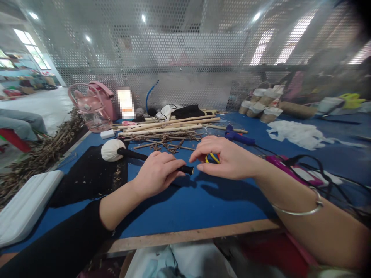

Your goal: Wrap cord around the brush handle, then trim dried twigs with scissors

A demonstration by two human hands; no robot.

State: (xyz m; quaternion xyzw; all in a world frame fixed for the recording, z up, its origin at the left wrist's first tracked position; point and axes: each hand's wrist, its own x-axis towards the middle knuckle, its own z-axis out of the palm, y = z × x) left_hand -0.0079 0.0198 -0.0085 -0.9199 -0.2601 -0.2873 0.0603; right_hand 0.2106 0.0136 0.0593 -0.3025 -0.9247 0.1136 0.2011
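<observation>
A: Where is the black-wrapped stick (pixel 133 155)?
B: It lies slantwise at the centre of the frame. At its left end there is a round white cloth bundle (pixel 111 150); the other end points toward the right.
A: And how is the grip?
B: The left hand (pixel 156 172) is closed around the stick, near its right end. The right hand (pixel 227 158) is just beside this end, with thumb and forefinger apart. A yellow and blue object (pixel 213 158) is visible inside its curve, but whether the fingers grip it, I cannot tell.
A: What is around them?
B: Under the white bundle, at left, a black cloth (pixel 87 179) is spread on the blue table (pixel 179 216). Above the hands lie thin brown twigs (pixel 171 136) and pale wooden sticks (pixel 168 125).
A: And farther?
B: Right of centre there is a blue glue gun (pixel 239 136); at upper left, a pink bottle (pixel 92 112); at far right, white strips (pixel 300 134) in a loose heap.
</observation>
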